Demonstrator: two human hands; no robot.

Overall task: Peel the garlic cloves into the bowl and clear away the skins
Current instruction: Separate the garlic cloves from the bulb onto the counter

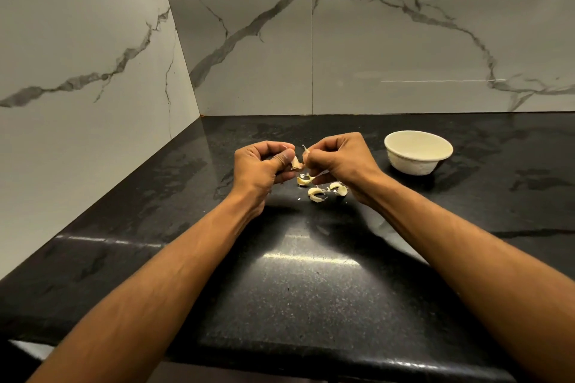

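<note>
Left hand (259, 166) pinching clove (296, 162), right hand (337, 160) pinching its skin (306, 151), peels (317, 194) on desk (311, 274), bowl (418, 151) right

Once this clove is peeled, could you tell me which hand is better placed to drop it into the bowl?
The right hand. The bowl stands on the counter just beyond it, on its side, with nothing between. The left hand pinches the clove, so it would have to reach across.

Garlic clove (296, 162) held aloft; skins (317, 193) on counter; cream bowl (418, 151) right.
</note>
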